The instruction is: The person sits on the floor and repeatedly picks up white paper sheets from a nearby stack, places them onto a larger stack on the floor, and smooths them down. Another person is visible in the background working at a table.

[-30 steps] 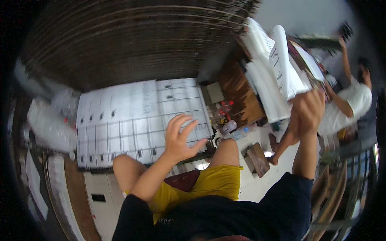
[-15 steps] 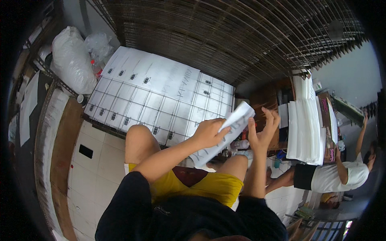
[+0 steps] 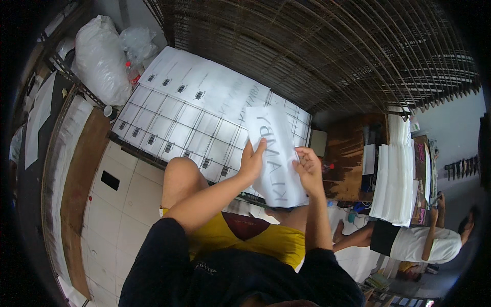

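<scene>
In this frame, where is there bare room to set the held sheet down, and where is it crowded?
Both hands, left hand and right hand, hold the white sheet. Free: the pale tiled floor between the wooden plank and the person's knee. Crowded: the wire rack is covered with printed sheets, and the stacked white sheets fill the right side.

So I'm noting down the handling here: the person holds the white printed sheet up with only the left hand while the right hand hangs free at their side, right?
Not quite. The head view shows both hands on the white printed sheet: the left hand grips its left edge and the right hand holds its right edge, not hanging free. The sheet is held up, above the knees.
</scene>
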Demonstrator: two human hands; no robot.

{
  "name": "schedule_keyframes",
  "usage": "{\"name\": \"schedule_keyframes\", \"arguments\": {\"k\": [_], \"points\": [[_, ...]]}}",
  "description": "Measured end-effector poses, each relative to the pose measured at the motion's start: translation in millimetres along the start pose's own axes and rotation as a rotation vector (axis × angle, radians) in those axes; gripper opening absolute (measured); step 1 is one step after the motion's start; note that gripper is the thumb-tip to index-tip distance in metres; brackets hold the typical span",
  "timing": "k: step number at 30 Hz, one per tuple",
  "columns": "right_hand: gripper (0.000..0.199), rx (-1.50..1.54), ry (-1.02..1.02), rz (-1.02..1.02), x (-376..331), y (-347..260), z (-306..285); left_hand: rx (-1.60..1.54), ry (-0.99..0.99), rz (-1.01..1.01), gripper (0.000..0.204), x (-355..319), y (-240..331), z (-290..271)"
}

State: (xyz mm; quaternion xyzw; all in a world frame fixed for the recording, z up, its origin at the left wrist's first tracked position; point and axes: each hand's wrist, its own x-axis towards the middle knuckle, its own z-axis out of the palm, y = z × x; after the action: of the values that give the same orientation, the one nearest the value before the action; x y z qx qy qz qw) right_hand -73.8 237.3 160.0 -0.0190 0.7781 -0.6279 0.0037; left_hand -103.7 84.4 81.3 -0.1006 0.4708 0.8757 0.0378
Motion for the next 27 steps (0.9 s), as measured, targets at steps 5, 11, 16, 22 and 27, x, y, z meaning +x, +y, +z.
{"name": "schedule_keyframes", "arguments": {"k": [5, 11, 16, 22, 27], "points": [[0.044, -0.464, -0.447, -0.248, 53, -72, 12, 0.212, 0.243, 0.091, 0.039, -52, -72, -7], [0.065, -0.215, -0.415, 0.016, 108, -72, -5, 0.287, -0.804, 0.922, 0.047, -96, -13, 2], [0.061, 0.2, 0.144, 0.099, 160, 91, -37, 0.387, -0.808, 1.079, 0.049, -52, -27, 6], [0.063, 0.284, 0.406, 0.17, 197, 254, -31, 0.441, -0.688, 1.073, 0.043, -15, -21, 7], [0.066, 0.228, 0.381, 0.272, 234, 324, -28, 0.521, -0.714, 1.034, 0.034, 0, -28, 6]]}}
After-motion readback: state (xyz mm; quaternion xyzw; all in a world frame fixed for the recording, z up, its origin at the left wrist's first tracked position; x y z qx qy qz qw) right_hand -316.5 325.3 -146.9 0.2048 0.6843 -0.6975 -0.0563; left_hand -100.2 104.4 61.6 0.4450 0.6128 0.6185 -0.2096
